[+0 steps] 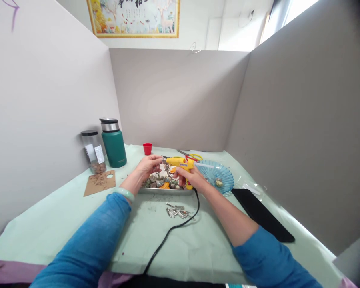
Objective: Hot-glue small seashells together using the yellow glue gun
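Note:
My right hand (pixel 189 178) is wrapped round the handle of a yellow glue gun (pixel 179 163), whose nozzle points left. The gun's black cord (pixel 171 232) trails toward me across the table. My left hand (pixel 147 166) is at the nozzle tip, fingers curled in a pinch on something too small to make out. Both hands hover over a metal tray (pixel 165 190) filled with small shells and stones. A pale green bangle (pixel 124 193) sits on my left wrist.
A blue glass dish (pixel 220 176) lies right of the tray, scissors (pixel 192 156) and a red cup (pixel 147 149) behind it. A green flask (pixel 113 142), a clear jar (pixel 93 152) and a brown card (pixel 100 182) stand left. Metal clips (pixel 177 211) and a black strip (pixel 262 216) lie nearer. Grey partitions enclose the table.

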Available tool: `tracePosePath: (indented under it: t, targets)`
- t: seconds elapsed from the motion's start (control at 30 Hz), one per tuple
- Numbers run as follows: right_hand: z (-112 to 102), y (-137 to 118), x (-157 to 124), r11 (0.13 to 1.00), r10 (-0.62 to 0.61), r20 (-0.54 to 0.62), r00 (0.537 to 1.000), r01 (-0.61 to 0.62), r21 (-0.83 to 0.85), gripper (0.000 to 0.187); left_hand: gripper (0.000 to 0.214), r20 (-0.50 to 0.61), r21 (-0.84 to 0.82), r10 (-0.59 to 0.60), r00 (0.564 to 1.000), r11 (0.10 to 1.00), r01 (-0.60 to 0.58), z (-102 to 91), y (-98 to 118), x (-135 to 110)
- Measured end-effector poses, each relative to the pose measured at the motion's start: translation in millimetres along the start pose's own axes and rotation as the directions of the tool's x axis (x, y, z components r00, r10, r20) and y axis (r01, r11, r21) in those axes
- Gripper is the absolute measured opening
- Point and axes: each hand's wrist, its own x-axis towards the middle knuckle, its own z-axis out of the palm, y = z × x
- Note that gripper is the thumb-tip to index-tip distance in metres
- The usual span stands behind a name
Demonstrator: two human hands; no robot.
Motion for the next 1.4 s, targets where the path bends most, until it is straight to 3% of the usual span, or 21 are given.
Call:
tracePosePath:
  t: [0.9,1.17,1.4]
  targets:
    - [-1,6,1,1.0,-0.003,-0.06,0.998,0.005,0.029,0.051,0.022,0.025,-0.007,-0.019,1.0,1.0,0.019,-3.9,-8,7]
    - [1,3,0,0.999,0.003,-0.041,0.999,-0.002,0.034,0.047,0.02,0.038,-0.031,-0.041,0.998,0.999,0.042,-1.6,-3,2]
    - [1,0,-1,1.0,-0.001,-0.03,1.0,0.001,-0.002,0.047,0.017,-0.014,-0.115,-0.082,0.997,0.99,0.08,2.9,4,-4]
